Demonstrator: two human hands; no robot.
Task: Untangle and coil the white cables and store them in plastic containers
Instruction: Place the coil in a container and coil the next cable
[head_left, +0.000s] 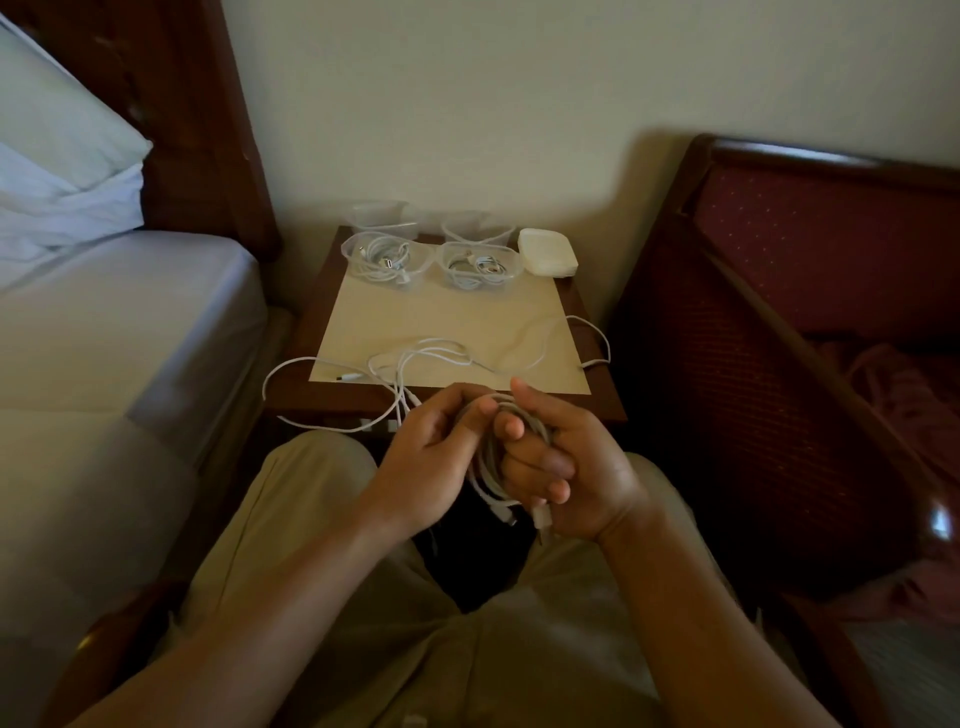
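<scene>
Above my lap, my right hand (563, 467) grips a coil of white cable (491, 457), fingers curled round its loops. My left hand (431, 457) holds the same coil from the left, thumb and fingers pinching a strand. Two plug ends hang below the coil. Loose white cables (441, 358) lie tangled on the nightstand's front half, some drooping over its edges. At the back stand two clear plastic containers with coiled cables inside, one on the left (387, 257), one on the right (480, 265). Behind them sit two empty containers (382, 214).
The small wooden nightstand (602, 395) carries a beige mat (452, 322). A stack of white lids (548, 252) sits at its back right. A bed with a pillow (104, 312) is on the left, a red upholstered chair (805, 291) on the right.
</scene>
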